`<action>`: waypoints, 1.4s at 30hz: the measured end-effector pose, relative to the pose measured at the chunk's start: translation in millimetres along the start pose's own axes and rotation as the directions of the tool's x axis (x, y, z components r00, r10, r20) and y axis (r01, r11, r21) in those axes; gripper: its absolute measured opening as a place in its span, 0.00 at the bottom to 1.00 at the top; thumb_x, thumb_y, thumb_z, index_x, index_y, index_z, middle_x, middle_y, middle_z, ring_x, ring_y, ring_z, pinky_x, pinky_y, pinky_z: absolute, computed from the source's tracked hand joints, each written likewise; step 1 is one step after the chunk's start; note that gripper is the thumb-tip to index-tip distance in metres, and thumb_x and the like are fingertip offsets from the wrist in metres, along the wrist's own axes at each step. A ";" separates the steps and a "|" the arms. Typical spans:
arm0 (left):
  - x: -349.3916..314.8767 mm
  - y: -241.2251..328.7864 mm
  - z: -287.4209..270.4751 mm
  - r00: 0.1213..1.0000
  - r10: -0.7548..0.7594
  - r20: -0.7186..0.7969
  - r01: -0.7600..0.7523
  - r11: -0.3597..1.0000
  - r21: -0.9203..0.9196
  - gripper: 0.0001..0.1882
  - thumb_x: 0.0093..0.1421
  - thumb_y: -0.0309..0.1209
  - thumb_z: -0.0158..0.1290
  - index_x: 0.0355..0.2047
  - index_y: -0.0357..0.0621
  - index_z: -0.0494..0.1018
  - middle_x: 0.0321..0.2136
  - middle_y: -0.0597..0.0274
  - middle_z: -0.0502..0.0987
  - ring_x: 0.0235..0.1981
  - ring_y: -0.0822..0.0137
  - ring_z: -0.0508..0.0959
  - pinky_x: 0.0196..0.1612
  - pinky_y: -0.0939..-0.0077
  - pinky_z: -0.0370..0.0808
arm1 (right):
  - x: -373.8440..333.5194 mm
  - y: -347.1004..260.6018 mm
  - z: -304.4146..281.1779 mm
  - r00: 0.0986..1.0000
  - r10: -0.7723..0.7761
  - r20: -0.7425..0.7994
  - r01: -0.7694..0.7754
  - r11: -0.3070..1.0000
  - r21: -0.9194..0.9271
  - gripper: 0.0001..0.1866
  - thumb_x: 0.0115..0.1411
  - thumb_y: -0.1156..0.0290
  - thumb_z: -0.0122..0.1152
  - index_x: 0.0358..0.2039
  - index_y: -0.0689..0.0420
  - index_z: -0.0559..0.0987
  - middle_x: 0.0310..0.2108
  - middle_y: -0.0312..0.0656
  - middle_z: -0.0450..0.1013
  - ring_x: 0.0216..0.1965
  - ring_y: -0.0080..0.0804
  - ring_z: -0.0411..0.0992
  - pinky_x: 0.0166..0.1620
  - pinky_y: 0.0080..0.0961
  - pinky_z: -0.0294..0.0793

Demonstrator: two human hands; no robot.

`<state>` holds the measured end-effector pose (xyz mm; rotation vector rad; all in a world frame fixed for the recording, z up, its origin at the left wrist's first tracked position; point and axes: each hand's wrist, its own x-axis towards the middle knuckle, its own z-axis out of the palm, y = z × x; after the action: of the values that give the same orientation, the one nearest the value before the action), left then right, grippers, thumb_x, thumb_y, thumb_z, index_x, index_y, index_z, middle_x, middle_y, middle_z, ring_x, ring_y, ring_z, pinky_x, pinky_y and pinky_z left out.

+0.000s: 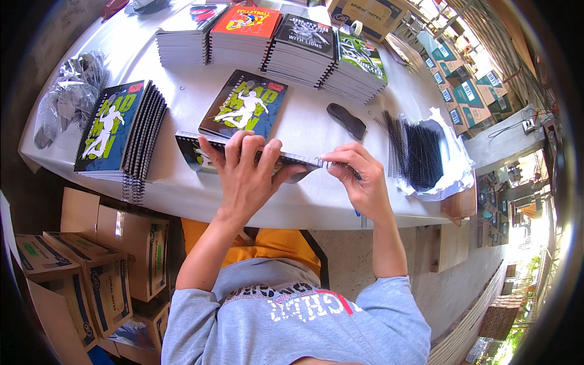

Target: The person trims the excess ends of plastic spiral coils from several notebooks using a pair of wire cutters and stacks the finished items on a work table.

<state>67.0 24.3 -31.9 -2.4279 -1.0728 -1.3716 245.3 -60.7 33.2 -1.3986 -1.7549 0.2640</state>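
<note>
The held notebook (190, 152) is at the near side of the white surface (292, 205), tilted up with its bound edge raised. The left hand (248, 167) spans it, fingers spread along the far side and thumb on the near side, closed firmly enough to hold it. At its right end, the right hand (360, 173) has its thumb and fingertips pinched together on a black coil (319, 161) at the bound edge.

Just beyond lies 1 flat notebook (243, 108) with a white leaping figure on its cover. To the left is a leaning stack of matching notebooks (109, 128), coils hanging over its near end, beside a clear plastic bag (70, 97) with dark contents. Farther off stand 4 stacks of spiral notebooks (301, 45). To the right are a curved black object (345, 120) and a pile of loose black coils (420, 155) on white wrapping (453, 167). Cardboard boxes (100, 271) sit near left, below the surface.
</note>
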 end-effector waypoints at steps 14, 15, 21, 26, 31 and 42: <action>-3.1 0.1 -10.4 0.996 0.085 -0.030 -0.090 0.951 -0.295 0.23 0.34 0.51 0.65 0.27 0.54 0.74 0.26 0.68 0.65 0.43 0.62 0.69 0.62 0.50 0.39 | 26.1 158.7 -22.4 0.917 0.386 0.103 -0.232 0.724 -0.650 0.20 0.55 0.67 0.53 0.50 0.48 0.70 0.45 0.41 0.70 0.49 0.38 0.67 0.48 0.32 0.69; -5.9 1.3 -6.9 0.996 0.093 -0.011 -0.092 0.954 -0.286 0.23 0.36 0.51 0.65 0.30 0.55 0.74 0.27 0.68 0.65 0.47 0.61 0.68 0.63 0.49 0.38 | 18.3 178.4 -14.8 0.931 0.365 0.025 -0.244 0.670 -0.701 0.22 0.53 0.70 0.52 0.50 0.48 0.69 0.49 0.41 0.67 0.51 0.41 0.64 0.49 0.35 0.68; -0.3 12.7 -14.7 0.998 0.061 0.035 -0.046 0.942 -0.334 0.22 0.41 0.47 0.65 0.28 0.49 0.69 0.31 0.62 0.65 0.51 0.57 0.66 0.58 0.52 0.46 | 41.5 187.2 -29.2 0.805 0.589 -0.071 -0.592 0.805 -0.028 0.13 0.54 0.73 0.53 0.40 0.64 0.75 0.33 0.51 0.75 0.34 0.44 0.73 0.39 0.36 0.73; 1.0 14.0 -16.9 1.000 -0.014 0.006 0.015 0.952 -0.307 0.23 0.40 0.49 0.65 0.22 0.47 0.67 0.30 0.59 0.65 0.54 0.53 0.64 0.57 0.46 0.47 | 25.6 64.7 -4.2 0.967 -0.235 0.094 0.043 0.520 0.853 0.09 0.48 0.81 0.57 0.32 0.65 0.78 0.30 0.49 0.76 0.33 0.37 0.75 0.38 0.27 0.73; 0.6 15.5 -17.0 1.000 0.014 0.016 -0.008 0.941 -0.338 0.23 0.41 0.50 0.64 0.21 0.46 0.67 0.29 0.59 0.65 0.53 0.52 0.65 0.56 0.46 0.48 | 16.4 62.2 1.0 0.987 -0.114 0.110 0.015 0.760 0.650 0.08 0.44 0.82 0.57 0.26 0.65 0.80 0.26 0.47 0.76 0.31 0.36 0.75 0.37 0.24 0.73; 2.3 5.7 -18.8 0.995 -0.055 0.087 0.087 0.901 -0.426 0.30 0.36 0.46 0.67 0.35 0.45 0.67 0.34 0.57 0.70 0.53 0.54 0.65 0.59 0.49 0.48 | 38.1 37.1 9.8 0.950 -0.021 0.311 -0.063 0.965 0.257 0.08 0.41 0.82 0.60 0.24 0.61 0.81 0.25 0.45 0.76 0.28 0.32 0.75 0.34 0.25 0.73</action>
<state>58.6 12.7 -18.2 -2.7847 -0.9651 -1.7128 263.7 -11.1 22.2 -1.2302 -1.8752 0.7387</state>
